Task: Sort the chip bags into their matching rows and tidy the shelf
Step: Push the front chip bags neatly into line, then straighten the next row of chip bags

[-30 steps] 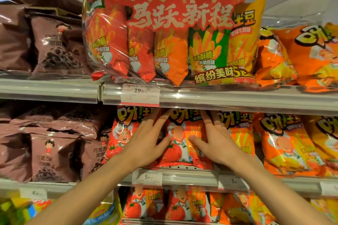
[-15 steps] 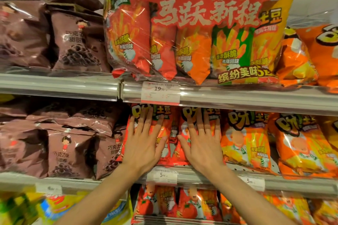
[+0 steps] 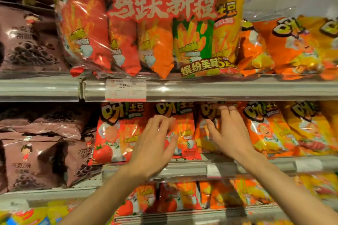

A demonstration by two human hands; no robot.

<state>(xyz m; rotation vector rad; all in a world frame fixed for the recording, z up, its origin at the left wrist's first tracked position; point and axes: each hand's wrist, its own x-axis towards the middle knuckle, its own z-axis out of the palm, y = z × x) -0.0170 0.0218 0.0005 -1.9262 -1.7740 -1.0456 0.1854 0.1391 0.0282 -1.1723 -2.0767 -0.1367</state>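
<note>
Tidying step: left hand (image 3: 151,150) and right hand (image 3: 228,133) press flat, fingers spread, grasping nothing, on red bags (image 3: 182,133) below the price tag (image 3: 125,89); next, square the row

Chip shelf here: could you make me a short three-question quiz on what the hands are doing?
1. True or false: the left hand grips a brown bag.
2. The right hand rests on which shelf? A top, B middle, C bottom.
3. What number shows on the price tag below the big multipack?

Key: 1 false, it lies with spread fingers over the red tomato bags. 2 B. 3 19.
</note>
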